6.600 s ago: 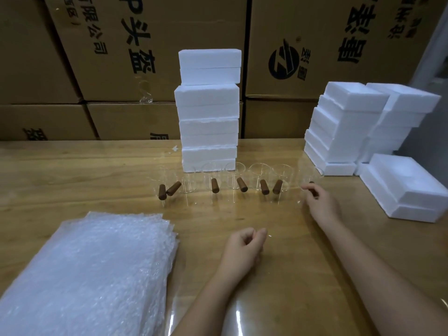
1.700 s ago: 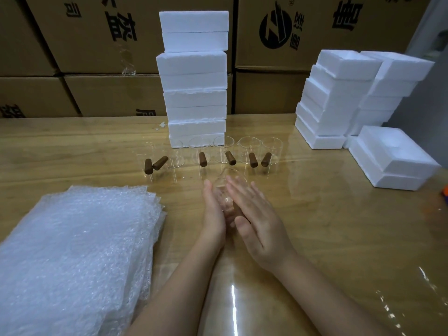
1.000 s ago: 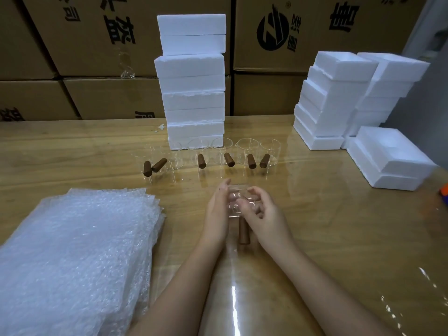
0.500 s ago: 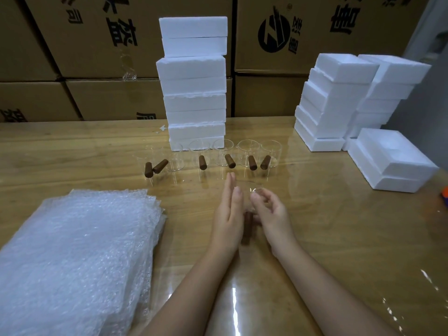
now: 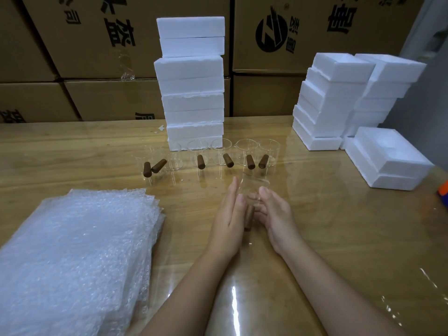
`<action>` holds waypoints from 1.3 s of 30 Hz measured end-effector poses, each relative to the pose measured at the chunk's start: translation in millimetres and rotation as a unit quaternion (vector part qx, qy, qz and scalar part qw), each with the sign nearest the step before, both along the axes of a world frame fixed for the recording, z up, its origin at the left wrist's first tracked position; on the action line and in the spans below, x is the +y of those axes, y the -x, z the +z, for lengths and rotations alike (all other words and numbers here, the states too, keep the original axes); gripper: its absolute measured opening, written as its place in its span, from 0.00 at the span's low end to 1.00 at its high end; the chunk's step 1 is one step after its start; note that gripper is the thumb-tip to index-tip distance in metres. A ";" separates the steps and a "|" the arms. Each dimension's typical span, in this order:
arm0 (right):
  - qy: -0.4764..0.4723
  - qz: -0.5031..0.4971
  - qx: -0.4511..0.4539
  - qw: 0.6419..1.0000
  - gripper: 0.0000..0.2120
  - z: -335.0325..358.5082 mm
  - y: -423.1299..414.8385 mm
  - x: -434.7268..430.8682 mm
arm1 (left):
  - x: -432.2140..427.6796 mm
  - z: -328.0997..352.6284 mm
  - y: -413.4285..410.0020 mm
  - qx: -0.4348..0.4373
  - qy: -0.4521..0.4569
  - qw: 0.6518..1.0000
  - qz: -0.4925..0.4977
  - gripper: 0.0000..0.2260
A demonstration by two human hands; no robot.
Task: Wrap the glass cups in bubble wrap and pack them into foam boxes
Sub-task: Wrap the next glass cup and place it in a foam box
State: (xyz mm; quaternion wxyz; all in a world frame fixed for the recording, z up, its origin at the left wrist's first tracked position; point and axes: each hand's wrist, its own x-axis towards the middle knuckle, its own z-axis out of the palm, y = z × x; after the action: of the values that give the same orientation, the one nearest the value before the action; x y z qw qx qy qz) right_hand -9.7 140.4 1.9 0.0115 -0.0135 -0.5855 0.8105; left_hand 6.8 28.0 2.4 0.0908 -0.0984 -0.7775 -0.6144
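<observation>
One clear glass cup with a brown wooden handle (image 5: 254,190) has come out of the far row to the middle of the wooden surface (image 5: 339,238). The right hand (image 5: 275,214) curls round it, while the left hand (image 5: 230,214) lies flat-fingered against its side. No wrap is on it yet. The stack of clear bubble-wrap sheets (image 5: 72,251) lies near left, with nothing between. The six remaining glass cups (image 5: 219,154) stand just beyond the fingertips, easily knocked. The open white foam box (image 5: 388,158) waits far right.

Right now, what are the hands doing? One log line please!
left hand: flat against glass cup | right hand: curled round it | bubble wrap: stacked left, untouched | wrapping: not started
</observation>
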 end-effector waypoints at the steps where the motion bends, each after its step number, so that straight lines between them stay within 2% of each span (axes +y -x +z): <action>1: -0.016 0.008 0.001 1.000 0.24 -1.4 -0.8 -1.1 | -1.4 1.0 1.8 -0.011 -0.016 1.000 -0.003 0.29; 4: -0.045 0.033 0.016 0.998 0.17 -3.3 -2.9 -3.0 | -4.6 3.8 5.1 -0.032 -0.063 0.998 0.002 0.36; 6: -0.060 0.044 0.021 0.997 0.16 -3.3 -3.6 -2.9 | -5.8 5.2 5.5 -0.031 -0.072 0.997 0.006 0.38; 9: -0.095 0.041 0.023 0.994 0.17 -4.5 -3.0 -2.8 | -4.7 6.8 3.0 -0.024 -0.058 0.998 0.011 0.39; 12: -0.107 0.023 0.022 0.994 0.10 -6.6 -0.7 -3.6 | -3.1 8.9 0.9 -0.008 -0.025 1.000 0.004 0.40; 19: -0.085 -0.008 -0.021 0.996 0.16 -4.5 5.0 -0.2 | 2.3 5.2 -6.6 0.105 0.073 0.991 -0.047 0.36; 23: -0.052 0.015 -0.024 0.998 0.15 0.2 4.0 0.8 | 2.6 2.6 -1.8 0.149 0.071 0.986 -0.019 0.23; 26: -0.100 0.049 0.009 0.994 0.20 0.4 1.6 0.0 | 2.0 2.9 0.0 0.162 0.049 0.986 -0.005 0.18; 28: -0.110 0.073 0.018 0.991 0.17 1.7 2.1 -1.1 | -1.2 3.2 0.1 0.150 0.037 0.988 -0.011 0.16; 30: -0.141 0.077 0.025 0.987 0.18 1.5 1.7 -3.9 | -5.8 2.5 1.5 0.154 0.062 0.986 0.015 0.16; 33: -0.209 0.045 0.057 0.975 0.17 -7.2 -0.9 -8.5 | -7.3 3.2 1.0 0.158 0.097 0.980 0.072 0.19; 36: -0.252 0.000 0.090 0.964 0.17 -12.1 -8.3 -7.0 | -2.3 5.8 -0.7 0.158 0.097 0.980 0.078 0.21; 39: -0.306 -0.052 0.125 0.942 0.14 -8.0 -14.1 -7.7 | 0.5 5.8 -1.8 0.151 0.085 0.981 0.082 0.17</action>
State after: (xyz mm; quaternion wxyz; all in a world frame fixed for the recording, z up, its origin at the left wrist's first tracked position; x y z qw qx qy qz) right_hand 4.4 132.7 -6.1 0.1305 0.0614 -0.7979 0.5853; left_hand 8.6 28.5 8.3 0.2483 -0.1329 -0.8099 -0.5145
